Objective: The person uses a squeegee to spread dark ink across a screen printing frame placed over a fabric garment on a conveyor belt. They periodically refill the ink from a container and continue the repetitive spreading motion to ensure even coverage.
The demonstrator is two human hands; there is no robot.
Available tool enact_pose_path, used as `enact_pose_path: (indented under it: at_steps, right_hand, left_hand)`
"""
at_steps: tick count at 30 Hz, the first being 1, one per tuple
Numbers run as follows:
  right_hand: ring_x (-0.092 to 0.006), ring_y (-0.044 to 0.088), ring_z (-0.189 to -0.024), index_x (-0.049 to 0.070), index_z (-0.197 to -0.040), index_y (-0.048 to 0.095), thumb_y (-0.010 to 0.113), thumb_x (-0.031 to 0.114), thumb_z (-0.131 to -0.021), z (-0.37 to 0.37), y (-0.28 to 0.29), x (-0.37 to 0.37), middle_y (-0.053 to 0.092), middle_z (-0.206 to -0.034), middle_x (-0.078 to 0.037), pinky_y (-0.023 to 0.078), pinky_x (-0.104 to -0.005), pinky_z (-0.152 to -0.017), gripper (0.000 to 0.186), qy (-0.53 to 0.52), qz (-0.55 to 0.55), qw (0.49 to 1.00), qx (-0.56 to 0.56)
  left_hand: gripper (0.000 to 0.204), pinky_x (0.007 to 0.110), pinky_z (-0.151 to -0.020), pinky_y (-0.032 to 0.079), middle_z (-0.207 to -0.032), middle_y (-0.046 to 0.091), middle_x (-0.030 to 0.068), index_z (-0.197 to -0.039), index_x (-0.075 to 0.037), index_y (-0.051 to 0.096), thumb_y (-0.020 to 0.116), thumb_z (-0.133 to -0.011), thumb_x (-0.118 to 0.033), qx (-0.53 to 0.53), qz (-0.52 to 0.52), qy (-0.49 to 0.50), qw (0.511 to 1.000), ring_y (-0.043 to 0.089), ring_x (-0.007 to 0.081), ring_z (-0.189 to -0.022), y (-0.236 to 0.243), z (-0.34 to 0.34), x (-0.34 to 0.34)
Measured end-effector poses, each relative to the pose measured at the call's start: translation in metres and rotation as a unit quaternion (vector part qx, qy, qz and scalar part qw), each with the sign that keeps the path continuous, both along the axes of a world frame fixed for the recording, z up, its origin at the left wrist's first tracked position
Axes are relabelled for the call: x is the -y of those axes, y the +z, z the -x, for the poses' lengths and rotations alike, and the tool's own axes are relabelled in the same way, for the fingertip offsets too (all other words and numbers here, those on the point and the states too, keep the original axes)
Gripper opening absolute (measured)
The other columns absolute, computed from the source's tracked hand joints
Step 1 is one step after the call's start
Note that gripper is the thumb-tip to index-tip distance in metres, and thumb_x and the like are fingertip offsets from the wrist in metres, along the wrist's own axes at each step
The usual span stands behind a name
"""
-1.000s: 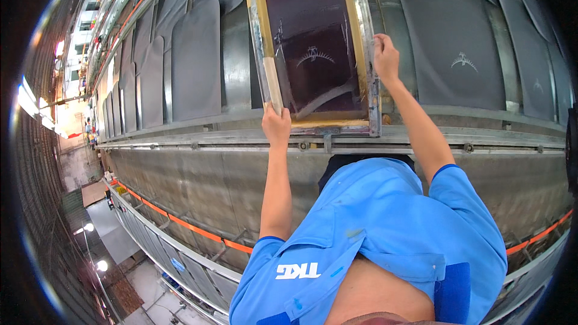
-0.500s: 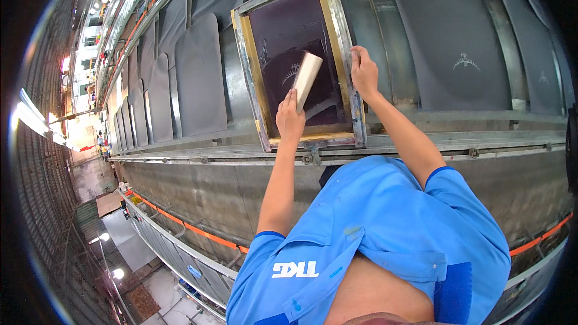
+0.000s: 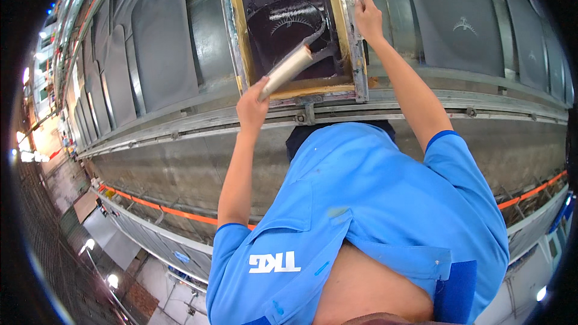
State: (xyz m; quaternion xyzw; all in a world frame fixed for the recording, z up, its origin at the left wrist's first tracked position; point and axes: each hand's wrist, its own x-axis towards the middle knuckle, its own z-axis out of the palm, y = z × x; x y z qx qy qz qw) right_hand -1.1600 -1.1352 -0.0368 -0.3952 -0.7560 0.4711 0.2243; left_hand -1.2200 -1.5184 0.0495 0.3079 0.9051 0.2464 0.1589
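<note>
A screen-printing frame point(image 3: 360, 84) with taped yellow borders and dark purple mesh point(image 3: 262, 48) lies on the long metal table, and a pale curved motif shows in its middle. My left hand point(image 3: 253, 105) is closed on a pale wooden squeegee point(image 3: 285, 72), held diagonally over the lower left of the mesh; whether its blade touches is unclear. My right hand point(image 3: 367, 18) has its fingers closed on the frame's right edge, near the upper part in view.
Grey cut panels point(image 3: 162, 42) lie in rows along the table point(image 3: 376, 24), one to the right point(image 3: 451, 12) bearing a white motif. A metal rail point(image 3: 421, 97) runs along the near edge. Behind and below me are an orange strip point(image 3: 180, 212) and a railing point(image 3: 150, 228).
The squeegee has left the frame's left side and swung diagonally over the mesh, then down-left with my left hand. My right hand stays at the right edge. The view has also shifted.
</note>
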Motion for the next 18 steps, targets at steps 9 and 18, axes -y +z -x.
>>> enact_pose_path:
  at_steps: [9,18]
  right_hand:
    - [-0.0368,0.066,-0.094,0.013,-0.121,0.068,0.056,0.03,-0.099,-0.008,0.007,-0.013,0.07,-0.096,-0.018,0.05,-0.0462,-0.085,0.03,0.035,-0.032,0.993,0.11]
    - [-0.0319,0.056,-0.118,0.008,-0.128,0.066,0.066,0.043,-0.092,0.02,0.085,0.012,0.061,-0.125,-0.012,0.045,-0.0448,-0.1,0.05,0.266,-0.348,0.891,0.122]
  left_hand:
    - [0.067,0.045,-0.107,0.045,-0.137,0.064,0.0031,-0.131,-0.019,0.066,0.073,-0.067,0.001,-0.127,-0.005,-0.187,0.974,0.059,0.0285,-0.129,-0.031,-0.028,0.012]
    - [0.043,0.042,-0.095,0.053,-0.12,0.073,0.0051,-0.114,-0.016,0.074,0.064,-0.077,0.003,-0.162,-0.09,-0.137,0.973,0.069,0.0264,-0.109,-0.048,0.104,-0.089]
